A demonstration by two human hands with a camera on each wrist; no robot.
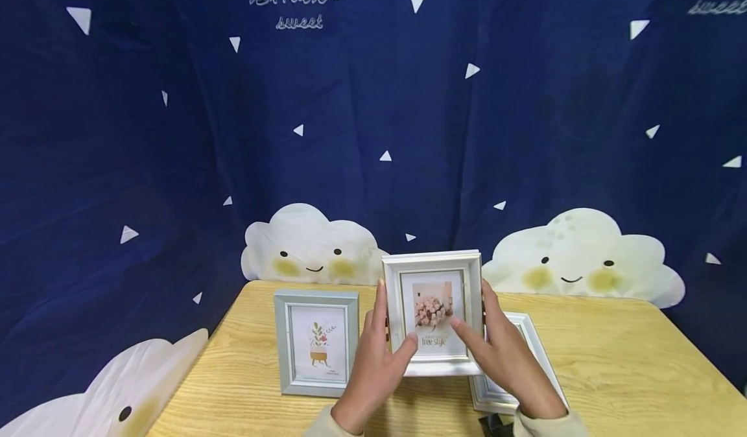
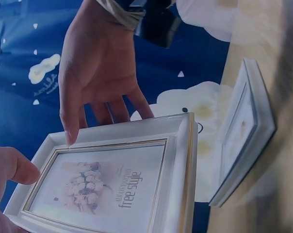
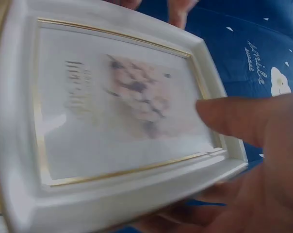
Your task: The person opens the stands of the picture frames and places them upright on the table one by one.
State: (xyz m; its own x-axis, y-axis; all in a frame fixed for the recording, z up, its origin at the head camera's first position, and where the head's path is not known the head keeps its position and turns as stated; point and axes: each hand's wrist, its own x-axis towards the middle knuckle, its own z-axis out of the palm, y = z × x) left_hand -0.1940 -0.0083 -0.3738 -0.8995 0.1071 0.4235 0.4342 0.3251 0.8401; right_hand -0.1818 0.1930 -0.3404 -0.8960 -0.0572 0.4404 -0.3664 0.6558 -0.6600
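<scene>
A white picture frame (image 1: 430, 294) with a thin gold inner line is held upright above the table, between both hands. Behind its glass is a print of pink flowers lettered "free style". My left hand (image 1: 376, 362) grips the left side, thumb on the front near the lower left corner. The right hand (image 1: 506, 356) grips the right side, its thumb over the glass in the head view. In the right wrist view the frame (image 3: 122, 111) fills most of the picture, slightly blurred. The fingers behind the frame are partly hidden.
A grey-green picture frame (image 1: 286, 346) with a potted-plant print is on the wooden table (image 1: 630, 366), left of the hands. Another pale frame (image 1: 539, 340) is partly covered by the right hand and forearm. A dark blue curtain (image 1: 350, 100) with clouds hangs behind.
</scene>
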